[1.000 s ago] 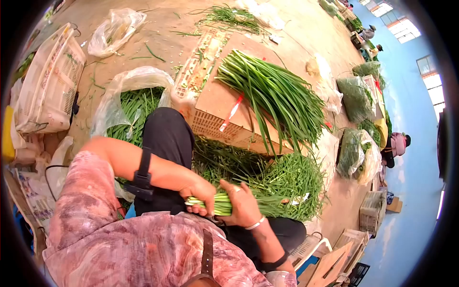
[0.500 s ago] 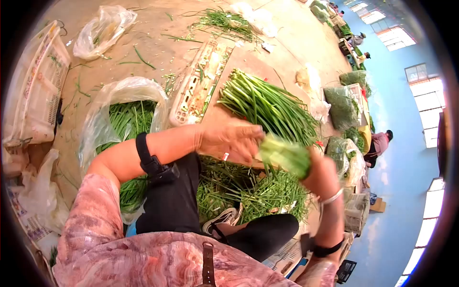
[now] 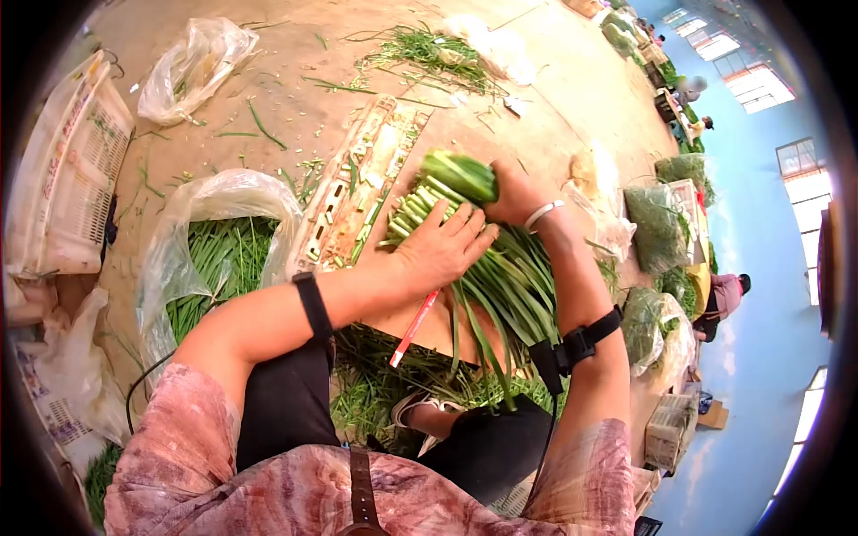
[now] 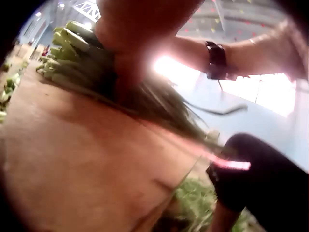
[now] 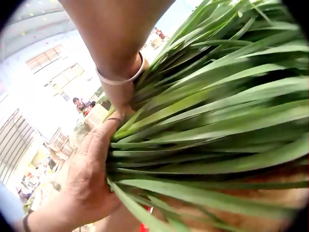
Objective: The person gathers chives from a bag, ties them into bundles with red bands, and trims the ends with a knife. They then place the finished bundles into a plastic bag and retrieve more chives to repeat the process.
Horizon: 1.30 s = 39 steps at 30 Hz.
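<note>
A pile of garlic chives lies across a tan board, cut stem ends toward the far left and leaves toward the near right. My left hand rests on the pile's stems with its fingers extended. At the far side, my right hand grips a smaller bunch of garlic chives over the pile. The right wrist view shows the left hand against the long leaves. In the left wrist view, the left hand is dark and blurred over the stems.
A red-and-white strip hangs off the board's near edge. Trimmings lie on a perforated plastic surface to the left. An open plastic bag of greens stands beside my leg. Loose greens lie below the board, and a white crate stands far left.
Both hands have moved from my lap up and forward to the pile. The right hand carries the small bunch there; the left hand has let go of it and lies on the pile.
</note>
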Tool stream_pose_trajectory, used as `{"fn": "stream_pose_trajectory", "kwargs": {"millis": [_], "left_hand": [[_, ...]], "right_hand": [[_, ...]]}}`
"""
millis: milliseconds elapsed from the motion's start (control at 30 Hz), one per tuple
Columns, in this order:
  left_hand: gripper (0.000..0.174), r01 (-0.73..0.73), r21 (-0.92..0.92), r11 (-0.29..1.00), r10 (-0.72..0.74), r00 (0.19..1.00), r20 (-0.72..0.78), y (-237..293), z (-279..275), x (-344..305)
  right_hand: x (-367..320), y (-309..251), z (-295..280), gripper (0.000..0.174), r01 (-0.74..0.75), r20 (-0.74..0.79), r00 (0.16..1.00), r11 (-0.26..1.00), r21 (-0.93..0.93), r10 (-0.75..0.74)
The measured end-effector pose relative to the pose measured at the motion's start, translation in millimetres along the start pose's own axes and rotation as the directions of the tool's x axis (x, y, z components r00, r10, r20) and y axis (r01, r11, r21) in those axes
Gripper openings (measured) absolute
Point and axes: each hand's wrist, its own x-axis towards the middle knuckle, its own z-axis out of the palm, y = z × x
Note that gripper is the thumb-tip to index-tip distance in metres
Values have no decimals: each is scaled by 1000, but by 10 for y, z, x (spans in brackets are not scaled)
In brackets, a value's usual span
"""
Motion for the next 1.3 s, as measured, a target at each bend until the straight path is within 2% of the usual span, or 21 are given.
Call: {"fn": "stream_pose_trajectory", "kwargs": {"millis": [67, 133, 233, 400, 467, 500, 533, 600, 667, 733, 767, 833, 867, 933, 967, 1000, 1067, 1100, 1167, 1267, 1300], "left_hand": [[45, 34, 34, 999, -35, 999, 9, 74, -25, -52], [44, 35, 62, 997, -34, 999, -25, 88, -24, -49], [44, 58, -13, 998, -58, 998, 13, 100, -26, -38], [47, 94, 47, 994, -93, 995, -35, 112, -72, 51], [50, 82, 261, 962, -67, 996, -66, 68, -125, 145], [55, 61, 276, 959, -67, 998, 13, 54, -121, 173], [55, 60, 280, 958, -66, 998, 12, 34, -117, 201], [61, 89, 141, 986, -104, 989, 101, -16, -103, 236], [69, 84, 136, 987, -104, 984, 147, -50, -49, 207], [73, 127, 68, 990, -138, 975, 174, -53, -56, 226], [74, 117, 75, 990, -125, 985, 116, -53, -36, 210], [72, 136, 46, 990, -141, 982, 125, -47, -55, 206], [70, 152, 14, 988, -153, 979, 132, -49, -65, 209], [65, 164, 45, 985, -168, 977, 127, -31, -76, 205], [60, 169, 74, 983, -177, 976, 126, -26, -74, 202], [60, 175, 73, 982, -183, 975, 124, -29, -66, 198], [51, 131, 128, 983, -142, 986, 82, -34, -46, 186], [51, 135, 127, 983, -146, 986, 82, -37, -34, 182], [48, 123, 142, 982, -133, 989, 65, -34, -14, 173], [47, 128, 146, 981, -143, 985, 93, -25, -26, 174], [47, 131, 148, 980, -145, 985, 92, -25, -14, 170]], "right_hand": [[15, 103, 252, 43, 51, 42, 998, 996, 71, -54], [-34, 88, 205, 40, 72, 19, 997, 995, 71, -73], [-72, 145, 249, 40, 164, -33, 986, 986, 14, -163], [-64, 276, 499, 37, 163, -74, 984, 986, 33, -160], [87, 526, 902, 36, 332, -155, 920, 925, -185, -361], [-26, 226, 578, 37, 333, -7, 938, 906, -263, -346], [-71, 193, 579, 37, 334, -10, 937, 905, -264, -349], [-183, 146, 608, 34, 241, -210, 950, 970, 10, -234], [-301, 24, 474, 36, 199, -279, 943, 979, 45, -179], [-285, 31, 408, 41, 192, -112, 979, 962, 193, -173], [-244, 71, 413, 41, 195, -112, 978, 962, 191, -176], [-194, 126, 387, 57, 322, -8, 944, 912, 254, -331], [-218, 182, 345, 57, 326, -5, 942, 911, 252, -335], [-366, 173, 54, 69, 220, 59, 963, 895, 388, -262], [-333, 322, 40, 68, 264, 52, 941, 820, 508, -335], [-333, 388, -30, 63, 165, 103, 940, 695, 700, -326], [-267, 453, -138, 48, 105, 78, 971, 689, 717, -228], [-163, 457, -137, 48, 104, 82, 970, 690, 716, -230], [95, 432, -66, 32, 105, -47, 994, 830, 547, -95], [383, 229, 116, 22, 75, -31, 997, 822, 564, -69], [429, 164, 164, 21, 140, -40, 990, 884, 446, -136]]}}
